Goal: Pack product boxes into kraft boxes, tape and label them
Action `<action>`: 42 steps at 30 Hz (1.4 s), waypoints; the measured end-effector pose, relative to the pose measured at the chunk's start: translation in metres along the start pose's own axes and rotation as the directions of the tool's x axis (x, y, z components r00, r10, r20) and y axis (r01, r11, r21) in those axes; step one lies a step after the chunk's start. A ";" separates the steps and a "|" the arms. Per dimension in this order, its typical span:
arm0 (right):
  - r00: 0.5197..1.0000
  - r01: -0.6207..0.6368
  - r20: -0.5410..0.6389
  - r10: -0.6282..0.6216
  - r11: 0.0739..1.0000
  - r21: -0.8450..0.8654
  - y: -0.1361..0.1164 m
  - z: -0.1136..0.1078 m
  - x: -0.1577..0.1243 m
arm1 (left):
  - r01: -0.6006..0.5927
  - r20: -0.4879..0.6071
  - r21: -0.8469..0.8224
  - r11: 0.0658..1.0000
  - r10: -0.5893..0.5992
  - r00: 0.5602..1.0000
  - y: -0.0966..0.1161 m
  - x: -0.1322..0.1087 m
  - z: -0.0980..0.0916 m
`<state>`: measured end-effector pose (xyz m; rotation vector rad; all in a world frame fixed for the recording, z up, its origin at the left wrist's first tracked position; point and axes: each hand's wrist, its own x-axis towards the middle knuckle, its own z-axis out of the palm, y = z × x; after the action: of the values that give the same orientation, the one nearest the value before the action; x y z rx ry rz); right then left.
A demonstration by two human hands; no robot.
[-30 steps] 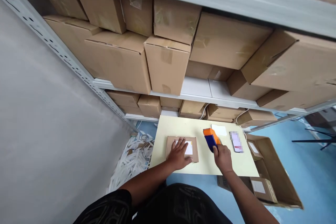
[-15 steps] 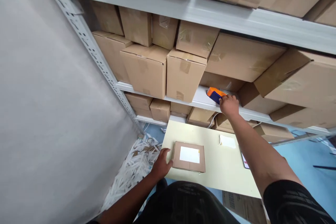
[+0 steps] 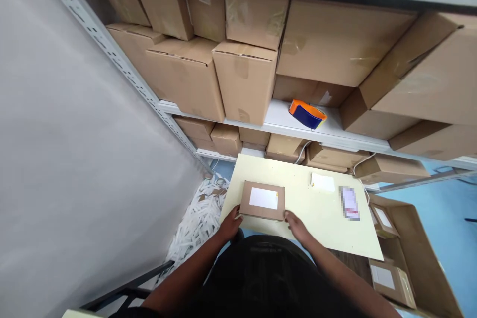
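Note:
A small closed cardboard box (image 3: pixel 246 200) with a white label (image 3: pixel 264 198) on top lies on the pale yellow table. At its lower left corner is my left hand (image 3: pixel 231 222), fingers curled against the side. My right hand (image 3: pixel 295 223) grips the lower right corner, so the box sits between both hands. An orange and dark blue tool (image 3: pixel 307 114), shaped like a tape dispenser, rests on the white shelf above the table, out of both hands. Some fingertips are hidden at the box's edges.
White labels (image 3: pixel 322 182) and a blurred-out phone (image 3: pixel 349 202) lie on the table (image 3: pixel 298 238). Shelves of cardboard boxes (image 3: pixel 244 84) stand beyond. Paper strips (image 3: pixel 192 221) litter the floor at left. A large open carton (image 3: pixel 421 253) holding labelled boxes stands at right.
My right hand has let go of the orange and blue tool on the shelf and come down to the box's right side. My left hand has closed on the left side. The view has shifted.

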<state>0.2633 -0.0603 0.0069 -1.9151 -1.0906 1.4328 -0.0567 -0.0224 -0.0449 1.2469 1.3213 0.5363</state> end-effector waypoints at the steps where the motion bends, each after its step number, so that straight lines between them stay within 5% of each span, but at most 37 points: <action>1: 1.000 0.008 0.029 -0.008 1.000 0.018 0.011 0.010 -0.005 | -0.016 0.005 0.029 0.999 0.015 1.000 0.003 0.000 -0.002; 9: 0.950 0.139 -0.259 -0.175 0.979 -0.152 -0.021 -0.001 0.005 | -0.242 -0.025 0.212 0.947 0.253 0.967 0.049 0.022 -0.019; 18: 0.928 0.031 -0.361 -0.091 0.985 -0.168 -0.035 0.002 0.026 | -0.238 0.065 0.279 0.930 0.229 0.971 0.072 0.059 -0.011; 25: 0.932 -0.043 -0.361 0.000 0.993 -0.111 0.004 -0.008 0.009 | -0.258 0.119 0.355 0.898 0.231 0.966 0.092 0.059 -0.028; 29: 0.959 -0.078 -0.281 0.047 0.992 -0.100 0.046 -0.026 -0.003 | -0.382 0.049 0.532 0.756 0.423 0.905 0.133 0.052 -0.022; 33: 0.976 -0.102 -0.202 0.082 0.990 -0.093 0.083 -0.057 -0.010 | -0.526 0.214 0.589 0.613 0.509 0.834 0.186 0.055 0.028; 38: 0.990 -0.095 -0.114 0.086 0.992 -0.078 0.111 -0.111 -0.004 | -0.679 0.552 0.576 0.454 0.397 0.734 0.227 0.098 0.145; 42: 0.998 -0.064 -0.034 0.061 0.992 -0.111 0.120 -0.151 0.003 | -0.659 0.618 0.686 0.309 0.232 0.751 0.235 0.153 0.236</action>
<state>0.4418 -0.1139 -0.0404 -2.0594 -1.1273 1.3975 0.2748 0.1015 0.0494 2.5457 0.7890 -0.1538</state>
